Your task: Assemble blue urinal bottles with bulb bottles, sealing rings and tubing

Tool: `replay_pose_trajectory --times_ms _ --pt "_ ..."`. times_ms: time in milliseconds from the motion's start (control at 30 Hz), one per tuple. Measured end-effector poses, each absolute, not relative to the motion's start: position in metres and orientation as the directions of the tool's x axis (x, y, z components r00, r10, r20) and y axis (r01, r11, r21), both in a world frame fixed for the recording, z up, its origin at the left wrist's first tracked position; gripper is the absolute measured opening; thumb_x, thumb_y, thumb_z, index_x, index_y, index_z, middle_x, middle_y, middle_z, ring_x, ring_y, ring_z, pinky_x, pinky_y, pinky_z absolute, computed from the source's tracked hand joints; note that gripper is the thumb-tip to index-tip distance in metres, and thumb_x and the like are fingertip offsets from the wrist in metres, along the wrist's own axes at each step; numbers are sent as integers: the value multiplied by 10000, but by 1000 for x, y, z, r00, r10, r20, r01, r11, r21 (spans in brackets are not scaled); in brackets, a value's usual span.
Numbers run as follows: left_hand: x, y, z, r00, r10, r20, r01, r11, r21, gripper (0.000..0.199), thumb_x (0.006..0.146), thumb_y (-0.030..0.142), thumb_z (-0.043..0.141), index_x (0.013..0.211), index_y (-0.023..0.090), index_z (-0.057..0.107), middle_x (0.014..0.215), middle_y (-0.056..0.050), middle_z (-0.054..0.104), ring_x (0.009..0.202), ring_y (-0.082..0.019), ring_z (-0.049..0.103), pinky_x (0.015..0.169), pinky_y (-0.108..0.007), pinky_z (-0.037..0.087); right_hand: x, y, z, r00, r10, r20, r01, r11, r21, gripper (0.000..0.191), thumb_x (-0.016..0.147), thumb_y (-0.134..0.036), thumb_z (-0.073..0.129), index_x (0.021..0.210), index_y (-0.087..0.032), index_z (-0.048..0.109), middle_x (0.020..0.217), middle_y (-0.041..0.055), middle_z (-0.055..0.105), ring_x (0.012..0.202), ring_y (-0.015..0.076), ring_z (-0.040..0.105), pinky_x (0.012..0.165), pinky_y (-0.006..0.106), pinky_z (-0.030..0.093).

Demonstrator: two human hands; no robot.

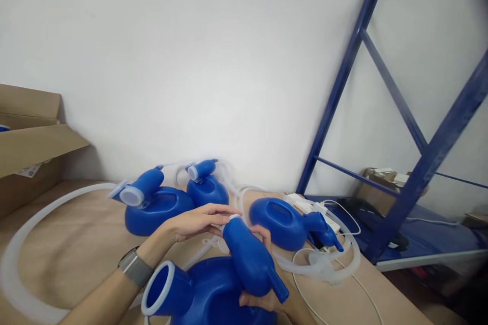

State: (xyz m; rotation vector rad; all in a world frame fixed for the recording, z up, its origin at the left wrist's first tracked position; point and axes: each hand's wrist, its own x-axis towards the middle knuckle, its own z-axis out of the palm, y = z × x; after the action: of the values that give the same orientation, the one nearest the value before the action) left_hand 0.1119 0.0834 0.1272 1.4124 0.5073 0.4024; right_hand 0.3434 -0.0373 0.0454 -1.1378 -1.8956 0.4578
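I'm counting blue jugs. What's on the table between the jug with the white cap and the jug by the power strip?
In the head view, a third blue jug sits between them, with clear tubing around it.

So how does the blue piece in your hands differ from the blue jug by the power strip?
The funnel piece is lifted off the table, held between the left hand and right hand; the jug by the power strip lies on the table, untouched. The funnel piece is a slim tapering shape without a handle; the jug is a wide body with a handle opening on top. Both are the same blue plastic.
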Motion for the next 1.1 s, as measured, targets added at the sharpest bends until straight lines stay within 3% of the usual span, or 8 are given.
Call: replay_pose_trajectory --times_ms 167,267,367,433,667,767,900,1100 --pt "106 97 114 888 459 -31 -54 172 984 550 730 373 939 1230 255 743 1238 -56 737 1052 -150 700 891 -227 570 353 -37 35 -215 829 517 523 545 -656 1156 669 -815 793 1592 -328 295 1357 181 655 1072 397 744 838 460 661" --pt "105 102 107 898 440 12 -101 180 979 566 694 320 972 1204 229 744 1285 -84 733 1097 -167 710 929 -241 580 358 -38 16 -149 729 668 627 592 -506 1096 675 -850 771 1562 -319 409 1394 179 646 1205 448 691 959 497 631" --pt "106 106 102 900 434 48 -135 173 976 585 660 304 998 1180 200 751 1336 -112 725 1170 -193 710 977 -254 585 356 -39 1 -85 548 832 732 601 -320 986 736 -757 775 1553 -320 438 1282 154 708 1083 410 744 872 470 655" --pt "107 108 100 900 432 55 -138 163 977 591 629 299 1016 1152 196 760 1334 -117 733 1182 -204 718 957 -253 602 349 -38 -1 -32 469 883 774 570 -275 858 806 -691 713 1531 -310 459 1229 154 717 1017 397 754 827 487 652" --pt "109 113 94 891 451 52 -136 157 978 597 554 259 1046 1089 189 792 1223 -123 786 1094 -225 769 821 -252 659 333 -38 11 44 473 880 755 561 -339 749 854 -697 633 1469 -293 494 1156 163 722 943 374 756 776 473 631" --pt "110 113 93 888 458 41 -140 184 973 637 472 197 1066 1054 191 808 1242 -124 782 1116 -254 769 788 -249 667 335 -44 6 82 538 839 765 506 -399 767 826 -684 658 1481 -331 475 1217 180 708 1015 426 732 826 549 613" --pt "112 112 91 883 468 42 -146 187 971 630 464 160 1059 1050 187 828 1183 -125 799 1067 -268 787 805 -278 672 342 -53 6 19 677 736 734 491 -470 881 782 -566 753 1551 -393 358 1340 183 666 1167 486 676 923 615 586" --pt "111 110 98 879 476 -11 -35 89 995 653 530 326 1042 1131 197 821 1064 -87 828 1010 -268 790 918 -357 653 350 -55 14 -34 768 640 702 474 -531 955 770 -518 782 1572 -359 287 1390 189 636 1260 500 632 1067 618 520"
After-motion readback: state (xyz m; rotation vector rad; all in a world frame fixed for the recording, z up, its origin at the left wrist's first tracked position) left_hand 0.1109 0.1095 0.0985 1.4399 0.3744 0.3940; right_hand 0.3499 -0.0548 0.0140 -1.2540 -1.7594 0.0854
